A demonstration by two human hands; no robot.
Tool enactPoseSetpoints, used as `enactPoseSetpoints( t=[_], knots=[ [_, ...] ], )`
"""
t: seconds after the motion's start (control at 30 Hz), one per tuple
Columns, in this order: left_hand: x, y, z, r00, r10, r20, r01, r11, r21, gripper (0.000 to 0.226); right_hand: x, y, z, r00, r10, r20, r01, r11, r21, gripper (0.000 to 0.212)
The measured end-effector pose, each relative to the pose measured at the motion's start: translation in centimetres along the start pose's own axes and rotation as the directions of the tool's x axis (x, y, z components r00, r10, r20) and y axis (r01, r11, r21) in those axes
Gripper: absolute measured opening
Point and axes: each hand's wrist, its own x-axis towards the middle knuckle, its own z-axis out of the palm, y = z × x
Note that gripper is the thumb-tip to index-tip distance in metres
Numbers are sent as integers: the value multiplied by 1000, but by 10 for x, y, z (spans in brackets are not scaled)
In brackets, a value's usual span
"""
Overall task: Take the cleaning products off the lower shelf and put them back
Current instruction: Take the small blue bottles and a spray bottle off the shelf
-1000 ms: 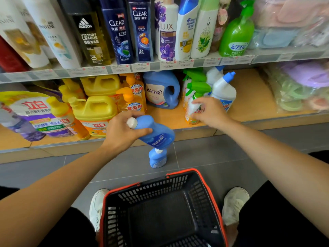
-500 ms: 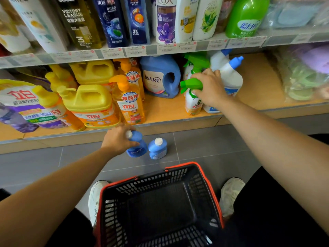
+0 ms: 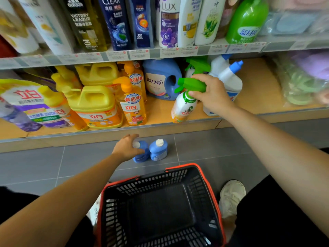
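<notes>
Two grips: right hand (image 3: 211,93) pinches green-trigger white spray bottle (image 3: 184,107), to lift above shelf lip (image 3: 124,131); left hand (image 3: 125,148) clasps blue plastic bottle (image 3: 141,156), centre.

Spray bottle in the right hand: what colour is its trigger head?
Green trigger head, seen in the head view.

Green-triggered white spray bottle (image 3: 184,106); blue floor bottles (image 3: 158,150)
</notes>
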Motion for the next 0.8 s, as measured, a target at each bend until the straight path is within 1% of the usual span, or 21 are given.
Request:
enactPoseSetpoints(
  t=[0.03,0.1,0.17,0.2,0.27,0.37,0.43,0.5,0.6,0.63,0.7,0.77,0.8],
  knots=[
    [-3,9,-6,999,27,-20,-27,999,-31,78,-3,-6,-2,1000,7,3,-7,998,69,46],
    [-10,33,-20,992,100,-82,-112,980,-165,76,-8,-17,-4,1000,13,10,-14,983,181,41],
    [-20,63,-35,977,175,-122,-205,927,-315,77,-15,-27,-5,1000,19,23,-25,950,311,38],
    [-27,78,-42,968,220,-124,-250,900,-357,81,-18,-31,-6,999,31,30,-40,925,379,37],
    [-44,104,-54,943,314,-108,-331,857,-394,87,-22,-40,-9,997,59,43,-73,871,487,35],
    [-69,128,-65,916,386,-106,-394,821,-414,78,-28,-55,-15,991,103,81,-131,779,613,31],
    [-82,133,-72,915,387,-116,-399,816,-419,69,-34,-64,-20,987,131,89,-156,712,685,29],
    [-94,135,-76,919,381,-103,-382,796,-469,69,-43,-70,-25,984,147,99,-170,629,758,29],
    [-110,138,-79,920,384,-76,-349,716,-604,65,-55,-74,-27,978,134,157,-202,463,863,37],
    [-114,139,-79,921,385,-62,-327,676,-660,62,-59,-75,-25,976,113,187,-218,431,876,38],
    [-121,142,-78,923,384,-19,-261,590,-764,57,-65,-78,-16,964,90,251,-265,440,858,30],
    [-124,144,-76,920,389,36,-188,521,-833,53,-69,-79,-10,942,130,310,-334,444,831,20],
    [-125,145,-74,915,398,67,-150,490,-859,53,-70,-79,-8,929,152,338,-370,431,823,20]
  ],
)
